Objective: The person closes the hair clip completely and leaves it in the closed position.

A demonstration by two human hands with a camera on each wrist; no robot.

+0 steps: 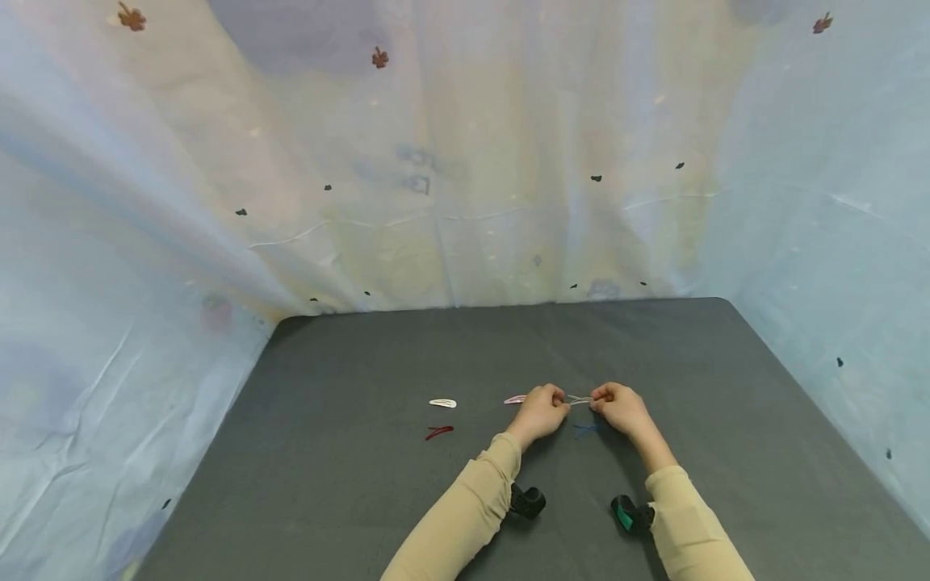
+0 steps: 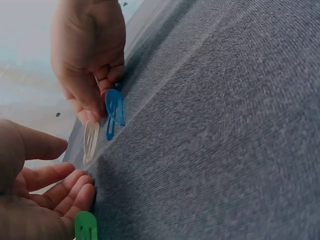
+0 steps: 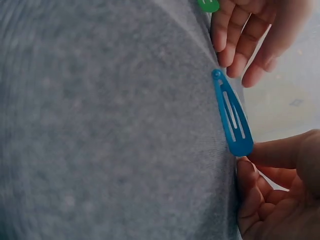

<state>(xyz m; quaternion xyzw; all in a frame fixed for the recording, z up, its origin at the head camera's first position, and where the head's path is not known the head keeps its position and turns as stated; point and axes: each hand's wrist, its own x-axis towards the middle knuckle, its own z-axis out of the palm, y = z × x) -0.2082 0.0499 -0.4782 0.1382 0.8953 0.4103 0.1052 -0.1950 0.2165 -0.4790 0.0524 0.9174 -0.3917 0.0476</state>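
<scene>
My right hand (image 1: pixel 621 407) pinches one end of a pale cream snap hair clip (image 2: pixel 91 142) between thumb and fingers. The clip's other end points at my left hand (image 1: pixel 541 413), whose thumb and fingers (image 2: pixel 55 175) are parted just short of it. On the grey cloth beside the right hand lies a blue hair clip (image 3: pixel 232 115). A green hair clip (image 2: pixel 86 227) is close to the left hand's fingers; in the head view it cannot be seen. A pink hair clip (image 1: pixel 515 399) shows to the left of the left hand, partly covered by it.
Farther left on the dark grey table (image 1: pixel 349 484) lie a white hair clip (image 1: pixel 442 403) and, nearer, a red hair clip (image 1: pixel 439 432). Both wrists carry black devices (image 1: pixel 526 502). A pale patterned curtain (image 1: pixel 465 161) hangs behind the table and along its sides.
</scene>
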